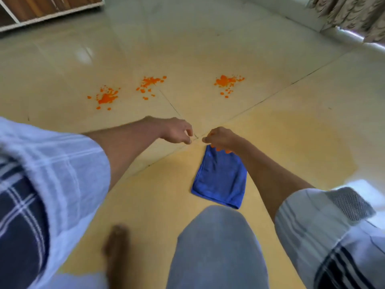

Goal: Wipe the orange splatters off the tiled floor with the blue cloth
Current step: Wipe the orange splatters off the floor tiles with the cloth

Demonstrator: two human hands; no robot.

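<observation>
Three orange splatters mark the glossy beige tiled floor (291, 126): a left one (106, 97), a middle one (150, 82) and a right one (227, 81). The blue cloth (219, 180) lies folded flat on the floor, nearer to me than the splatters. My right hand (221, 139) is at the cloth's far edge, its orange-stained fingertips touching the fabric and its thumb sticking out to the left, off the cloth. My left hand (177, 130) hovers just left of it over a tile joint, fingers loosely curled, holding nothing.
My bent knee in grey trousers (216, 247) and a bare foot (116, 247) are close below the cloth. A wooden shelf unit with white edging (41, 11) stands at the far left. A patterned curtain (358, 15) hangs at the far right.
</observation>
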